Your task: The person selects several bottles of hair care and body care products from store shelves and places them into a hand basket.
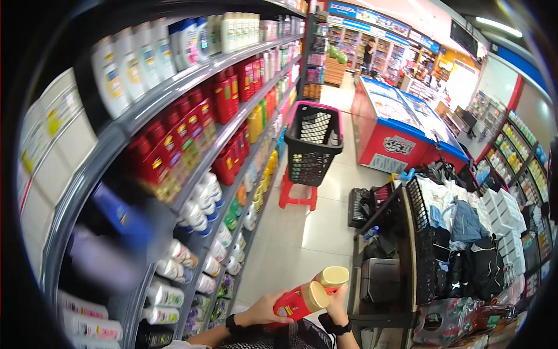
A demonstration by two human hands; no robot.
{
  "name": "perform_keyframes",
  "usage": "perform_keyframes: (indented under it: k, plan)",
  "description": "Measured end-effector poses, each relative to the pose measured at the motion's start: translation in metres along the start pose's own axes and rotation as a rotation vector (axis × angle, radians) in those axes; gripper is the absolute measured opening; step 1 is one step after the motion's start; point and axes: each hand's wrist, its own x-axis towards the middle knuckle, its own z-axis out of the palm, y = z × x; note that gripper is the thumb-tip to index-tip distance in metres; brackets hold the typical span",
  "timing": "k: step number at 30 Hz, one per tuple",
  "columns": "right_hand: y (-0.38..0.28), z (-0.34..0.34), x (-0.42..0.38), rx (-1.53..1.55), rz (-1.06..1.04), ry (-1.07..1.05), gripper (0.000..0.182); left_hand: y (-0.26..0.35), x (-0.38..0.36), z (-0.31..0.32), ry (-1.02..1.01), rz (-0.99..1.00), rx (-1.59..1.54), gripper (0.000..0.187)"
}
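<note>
Low in the head view, my left hand [263, 310] is wrapped round a red bottle with a pale gold cap [293, 303], tilted with its cap up to the right. Right beside it, my right hand [337, 303] is closed on a second red bottle with a gold cap [332, 282], partly hidden behind the first. The two bottles overlap in front of my body. Similar red bottles [189, 119] stand in rows on the middle shelf to my left. The label print is too small to read.
A long grey shelf unit [122, 125] with several rows of bottles runs along the left. Ahead, a black basket with a pink rim [314, 152] stands on a red stool [297, 195]. Right are a red freezer [386, 136] and a table [410, 244] piled with clothes.
</note>
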Motion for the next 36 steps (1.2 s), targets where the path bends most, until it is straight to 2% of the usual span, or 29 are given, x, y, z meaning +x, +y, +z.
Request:
perform_keyframes:
  k: [2, 5, 6, 8, 10, 12, 14, 15, 16, 18, 19, 20, 22, 24, 26, 28, 32, 34, 36]
  plan:
    - [0.007, -0.02, 0.027, -0.053, -0.02, 0.032, 0.061, -0.006, 0.047, -0.009, 0.005, 0.006, -0.018, 0.077]
    - [0.021, -0.045, 0.059, -0.017, 0.123, 0.143, 0.064, -0.022, 0.107, -0.021, 0.127, -0.004, -0.038, 0.075]
    - [0.03, -0.051, 0.071, -0.02, 0.136, 0.154, 0.064, -0.027, 0.126, -0.024, 0.112, -0.012, -0.043, 0.075]
    - [0.045, -0.061, 0.098, -0.036, 0.114, 0.276, 0.065, -0.044, 0.166, -0.031, 0.238, -0.007, -0.177, 0.075]
    - [0.052, -0.072, 0.134, -0.082, 0.084, 0.295, 0.065, -0.063, 0.21, -0.045, 0.234, -0.028, -0.177, 0.074]
    - [0.066, -0.083, 0.175, -0.126, 0.047, 0.315, 0.065, -0.078, 0.26, -0.063, 0.129, -0.138, -0.206, 0.081]
    - [0.085, -0.093, 0.223, -0.059, 0.096, 0.355, 0.062, -0.098, 0.317, -0.075, 0.127, -0.091, -0.191, 0.079]
    - [0.092, -0.102, 0.25, -0.063, 0.121, 0.302, 0.05, -0.111, 0.346, -0.076, 0.197, -0.076, -0.232, 0.079]
    - [0.097, -0.107, 0.283, -0.066, 0.122, 0.307, 0.05, -0.118, 0.375, -0.08, 0.267, -0.062, -0.274, 0.079]
    - [0.104, -0.115, 0.349, 0.041, 0.217, 0.259, 0.038, -0.109, 0.436, -0.097, 0.328, -0.065, -0.274, 0.076]
    - [0.114, -0.118, 0.387, -0.046, 0.074, 0.274, 0.036, -0.103, 0.462, -0.107, 0.395, -0.068, -0.271, 0.073]
    - [0.115, -0.123, 0.424, -0.08, 0.023, 0.216, 0.038, -0.101, 0.483, -0.118, 0.4, -0.089, -0.279, 0.073]
    - [0.116, -0.129, 0.498, -0.192, -0.135, 0.155, 0.049, -0.102, 0.526, -0.141, 0.475, 0.07, -0.296, 0.073]
    - [0.121, -0.128, 0.567, -0.217, -0.243, 0.102, 0.059, -0.09, 0.559, -0.163, 0.546, 0.102, -0.326, 0.073]
    - [0.114, -0.118, 0.63, -0.235, -0.306, 0.083, 0.061, -0.093, 0.58, -0.181, 0.571, 0.014, -0.307, 0.073]
    - [0.114, -0.104, 0.69, -0.23, -0.345, 0.042, 0.06, -0.096, 0.598, -0.189, 0.712, 0.001, -0.266, 0.073]
    - [0.116, -0.064, 0.805, -0.306, -0.407, -0.132, 0.05, -0.13, 0.599, -0.192, 0.874, -0.102, -0.258, 0.075]
    - [0.119, -0.036, 0.858, -0.301, -0.418, -0.31, 0.047, -0.14, 0.603, -0.183, 1.109, -0.221, -0.418, 0.076]
    - [0.154, -0.003, 0.908, -0.246, -0.429, -0.459, 0.05, -0.136, 0.609, -0.176, 1.305, -0.26, -0.368, 0.076]
